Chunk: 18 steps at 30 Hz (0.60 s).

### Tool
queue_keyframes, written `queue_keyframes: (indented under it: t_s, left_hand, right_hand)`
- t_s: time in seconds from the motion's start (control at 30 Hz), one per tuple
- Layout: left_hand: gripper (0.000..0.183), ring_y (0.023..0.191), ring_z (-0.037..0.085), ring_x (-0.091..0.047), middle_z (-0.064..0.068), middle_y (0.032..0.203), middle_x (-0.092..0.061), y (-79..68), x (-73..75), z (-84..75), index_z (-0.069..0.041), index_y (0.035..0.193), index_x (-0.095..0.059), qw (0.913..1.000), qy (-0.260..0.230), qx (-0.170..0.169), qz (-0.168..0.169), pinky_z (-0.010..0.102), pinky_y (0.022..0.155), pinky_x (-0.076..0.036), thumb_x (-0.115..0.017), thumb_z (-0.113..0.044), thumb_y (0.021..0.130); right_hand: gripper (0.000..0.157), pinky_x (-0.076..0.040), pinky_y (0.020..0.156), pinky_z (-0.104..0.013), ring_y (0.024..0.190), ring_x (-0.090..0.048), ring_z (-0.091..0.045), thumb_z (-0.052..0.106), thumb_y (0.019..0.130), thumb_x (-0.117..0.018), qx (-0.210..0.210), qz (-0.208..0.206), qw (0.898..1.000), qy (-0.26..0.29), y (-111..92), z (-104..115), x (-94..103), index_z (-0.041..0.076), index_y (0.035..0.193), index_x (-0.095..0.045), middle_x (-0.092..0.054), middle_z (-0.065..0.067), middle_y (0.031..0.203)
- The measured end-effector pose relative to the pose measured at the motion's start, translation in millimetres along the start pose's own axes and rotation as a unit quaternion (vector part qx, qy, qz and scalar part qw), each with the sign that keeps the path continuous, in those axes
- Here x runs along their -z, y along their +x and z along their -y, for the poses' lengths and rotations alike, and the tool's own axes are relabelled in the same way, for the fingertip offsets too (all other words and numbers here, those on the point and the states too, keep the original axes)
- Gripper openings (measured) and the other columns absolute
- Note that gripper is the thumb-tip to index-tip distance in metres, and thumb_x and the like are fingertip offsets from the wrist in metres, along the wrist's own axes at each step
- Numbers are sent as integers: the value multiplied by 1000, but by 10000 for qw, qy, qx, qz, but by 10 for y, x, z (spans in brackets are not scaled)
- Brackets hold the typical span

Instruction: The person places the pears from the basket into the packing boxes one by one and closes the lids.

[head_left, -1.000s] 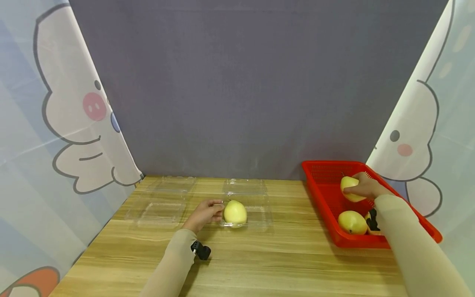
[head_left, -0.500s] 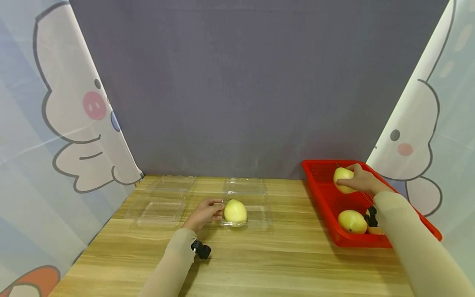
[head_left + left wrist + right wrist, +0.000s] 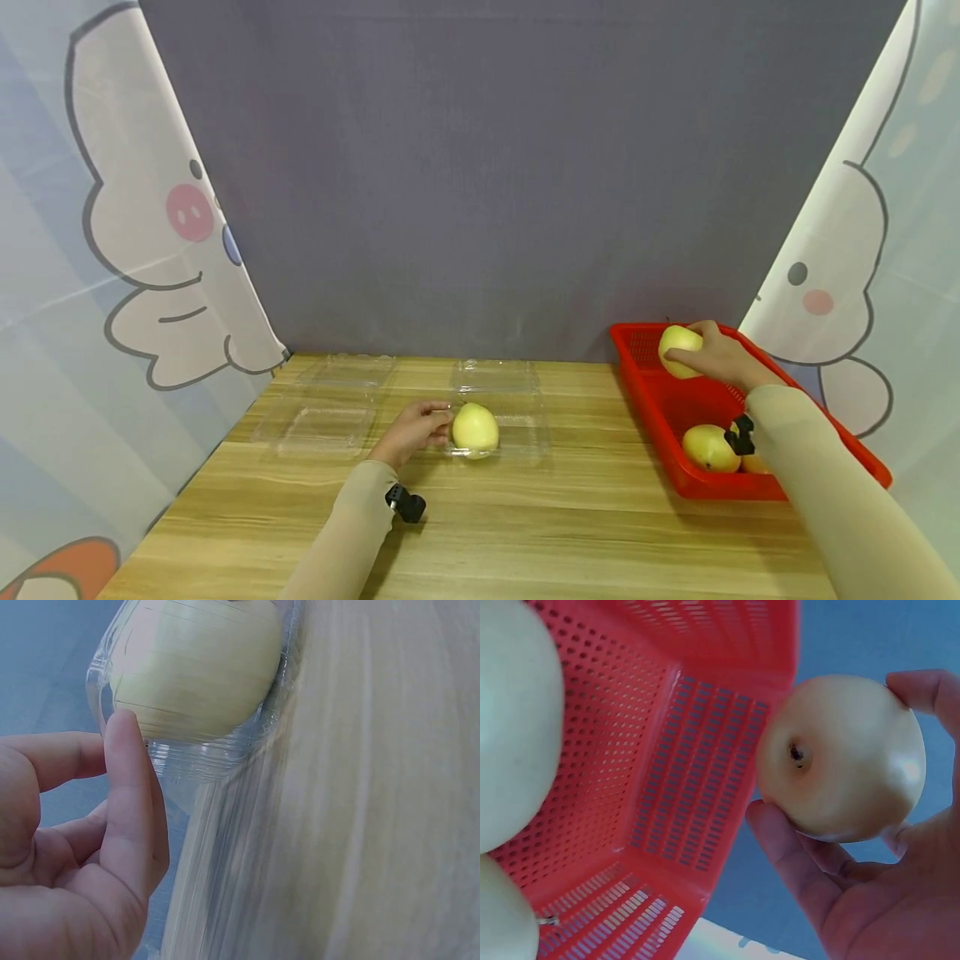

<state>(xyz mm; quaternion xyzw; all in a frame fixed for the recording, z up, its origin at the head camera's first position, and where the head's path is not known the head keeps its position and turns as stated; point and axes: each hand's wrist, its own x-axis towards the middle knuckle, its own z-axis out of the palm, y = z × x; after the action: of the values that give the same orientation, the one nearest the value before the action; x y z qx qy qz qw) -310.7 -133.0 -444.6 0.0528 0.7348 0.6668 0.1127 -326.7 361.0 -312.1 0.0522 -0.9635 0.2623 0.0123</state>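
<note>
**Lifting a pear above the red basket**

Holding a yellow pear (image 3: 678,351) over the red basket (image 3: 652,392), the right hand (image 3: 720,358) has its grip curled round the fruit. Left hand (image 3: 412,431) pinches the edge of a clear plastic box (image 3: 525,437) on the surface (image 3: 570,517); another pear (image 3: 475,430) sits inside it.

The left hand (image 3: 411,433) lies low with its forearm stretched forward, fingers (image 3: 127,795) loosely curled, fingertips at a clear edge. The right hand (image 3: 716,357) is raised, its arm reaching forward, thumb and fingers (image 3: 795,862) wrapped around a round yellow fruit.
</note>
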Motion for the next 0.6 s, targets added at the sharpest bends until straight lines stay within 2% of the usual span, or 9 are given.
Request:
queue_keyframes:
  t_s: [0.2, 0.6]
  left_hand:
    - [46, 82, 15, -62, 16, 110, -62, 9, 2, 6, 10, 142, -46, 10000, 28, 34, -37, 26, 73, -58, -58, -11, 103]
    - [45, 86, 18, -62, 16, 110, -62, 19, -4, 13, 10, 141, -49, 9998, 2, 92, -159, 29, 75, -58, -59, -11, 102]
  right_hand:
    - [81, -49, 74, -39, 94, -55, -36, 51, 95, -60, 149, -115, 9998, 26, 0, 174, 11, -9, 139, -29, -54, -26, 112]
    - [76, -48, 71, -34, 90, -55, -33, 46, 95, -62, 522, -186, 9984, 71, 9, 488, -29, -10, 137, -32, -53, -25, 111]
